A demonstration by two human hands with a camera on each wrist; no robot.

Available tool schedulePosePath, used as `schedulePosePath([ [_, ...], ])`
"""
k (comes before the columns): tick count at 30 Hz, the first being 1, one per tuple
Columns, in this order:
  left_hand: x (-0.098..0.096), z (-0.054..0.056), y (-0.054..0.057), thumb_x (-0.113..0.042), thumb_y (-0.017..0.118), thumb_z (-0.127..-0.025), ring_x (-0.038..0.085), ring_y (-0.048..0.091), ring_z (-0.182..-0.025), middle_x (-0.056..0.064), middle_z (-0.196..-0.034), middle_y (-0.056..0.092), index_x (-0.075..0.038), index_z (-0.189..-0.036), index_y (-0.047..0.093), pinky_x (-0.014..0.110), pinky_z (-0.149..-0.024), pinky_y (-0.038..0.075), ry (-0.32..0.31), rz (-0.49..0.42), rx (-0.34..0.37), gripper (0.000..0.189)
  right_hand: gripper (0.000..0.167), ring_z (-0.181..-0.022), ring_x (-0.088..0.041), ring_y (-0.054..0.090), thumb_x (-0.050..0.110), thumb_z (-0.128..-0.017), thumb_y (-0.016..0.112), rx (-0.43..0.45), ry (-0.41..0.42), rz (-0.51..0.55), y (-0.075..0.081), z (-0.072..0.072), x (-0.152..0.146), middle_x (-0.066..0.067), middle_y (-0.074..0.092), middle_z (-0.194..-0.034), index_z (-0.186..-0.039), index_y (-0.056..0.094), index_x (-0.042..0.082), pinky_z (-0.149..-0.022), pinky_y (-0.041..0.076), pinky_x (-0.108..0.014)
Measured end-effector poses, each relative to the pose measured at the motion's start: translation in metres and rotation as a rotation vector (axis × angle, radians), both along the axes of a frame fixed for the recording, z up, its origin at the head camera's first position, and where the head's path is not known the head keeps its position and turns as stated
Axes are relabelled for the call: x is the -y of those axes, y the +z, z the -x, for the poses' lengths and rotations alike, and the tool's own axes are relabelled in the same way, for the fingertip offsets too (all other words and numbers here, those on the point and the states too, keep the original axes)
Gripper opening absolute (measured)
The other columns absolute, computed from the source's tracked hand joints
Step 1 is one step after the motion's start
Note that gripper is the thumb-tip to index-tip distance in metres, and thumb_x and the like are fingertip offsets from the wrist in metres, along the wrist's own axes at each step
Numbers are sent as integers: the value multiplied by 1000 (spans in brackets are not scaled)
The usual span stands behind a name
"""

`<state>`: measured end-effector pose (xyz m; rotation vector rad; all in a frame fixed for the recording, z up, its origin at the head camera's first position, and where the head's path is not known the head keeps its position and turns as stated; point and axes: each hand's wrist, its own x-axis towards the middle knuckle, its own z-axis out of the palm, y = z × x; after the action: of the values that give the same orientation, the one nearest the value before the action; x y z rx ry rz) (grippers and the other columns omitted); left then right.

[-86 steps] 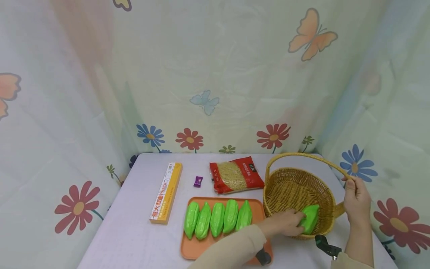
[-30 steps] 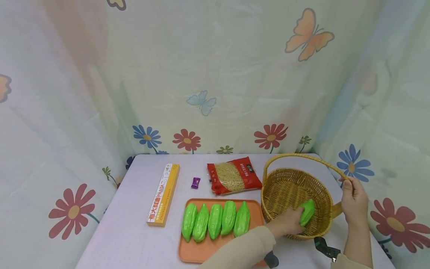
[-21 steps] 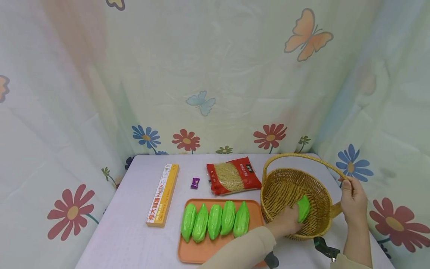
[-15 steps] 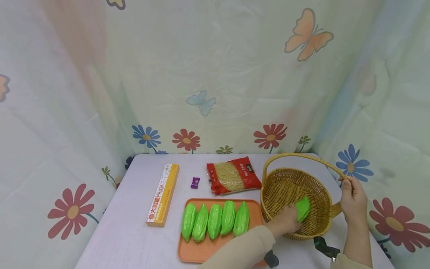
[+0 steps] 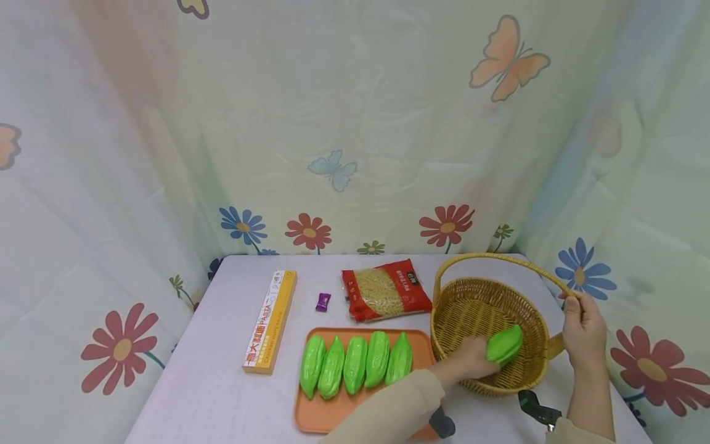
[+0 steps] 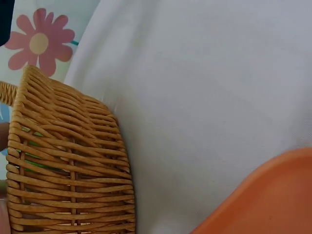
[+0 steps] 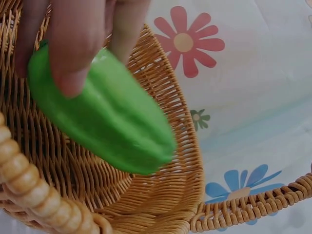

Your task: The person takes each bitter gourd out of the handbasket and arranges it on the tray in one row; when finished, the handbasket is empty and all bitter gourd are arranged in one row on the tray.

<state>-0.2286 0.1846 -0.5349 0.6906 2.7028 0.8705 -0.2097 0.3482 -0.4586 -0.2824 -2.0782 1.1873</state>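
A glossy green ridged fruit (image 5: 505, 345) with tapered ends is inside the wicker basket (image 5: 471, 287), held by my left hand (image 5: 477, 357), which reaches in over the near rim. Seen up close in the right wrist view, the left fingers (image 7: 73, 48) grip the fruit (image 7: 117, 117) from above. My right hand (image 5: 583, 327) grips the basket's arched handle on its right side. In the left wrist view the basket's outer wall (image 6: 73, 161) hides most of that hand and the fruit, with a bit of green showing through the weave.
An orange tray (image 5: 316, 419) with several similar green fruits (image 5: 355, 365) lies left of the basket. Behind are a red bag of pasta (image 5: 386, 290) and a small purple wrapped sweet (image 5: 323, 301). A yellow pasta box (image 5: 270, 322) lies farther left. Flowered curtains enclose the table.
My left hand has kept hold of the fruit and turned it about in the basket; it now lies more level and shows more of itself. My right hand has stayed on the handle.
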Motion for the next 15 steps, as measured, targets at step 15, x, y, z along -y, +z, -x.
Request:
schedulePosePath([
  [15, 27, -18, 19, -25, 70, -78, -5, 46, -68, -14, -82, 53, -12, -124, 53, 10, -53, 39, -101, -195, 26, 50, 16, -69, -3, 35, 19, -97, 41, 15, 2, 14, -1, 4, -1, 12, 38, -70, -93, 57, 17, -63, 25, -19],
])
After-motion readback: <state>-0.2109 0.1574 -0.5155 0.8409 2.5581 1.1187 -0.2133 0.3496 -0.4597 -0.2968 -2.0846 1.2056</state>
